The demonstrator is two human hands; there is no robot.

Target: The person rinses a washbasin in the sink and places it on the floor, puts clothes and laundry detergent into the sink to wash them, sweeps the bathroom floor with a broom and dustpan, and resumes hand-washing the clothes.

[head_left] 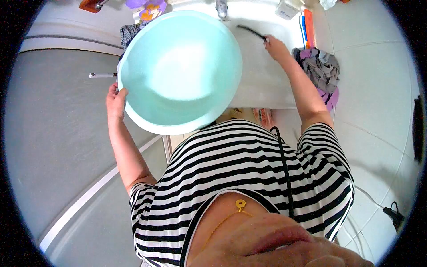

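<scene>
Well, taking the wearer's forward as 12 o'clock, the big pale turquoise basin (pixel 180 58) sits toward 11, wide and round, its hollow facing up at the head camera. The left hand (pixel 116 102) has its rim firmly at the basin's own 8 to 9 o'clock, thumb over the inside edge, fingers wrapped beneath. The basin covers the left part of the white sink (pixel 267 84); whether it rests on anything there, I can't make out. Over at 1 o'clock the right hand (pixel 276 48) has its fingers closed about one end of a slim dark strip (pixel 250 32), which points off toward 12; what it is, I couldn't say. The tap (pixel 222 9) stands at 12, just beyond the strip's far tip. A bunched grey and purple cloth (pixel 322 73) lies at 2 o'clock, beside the right forearm, with an orange-red tube (pixel 309 29) just beyond it. At 11, past the basin, there's something purple and orange (pixel 149 10), and a white handle (pixel 102 75) juts out near 10, close by the left hand.
</scene>
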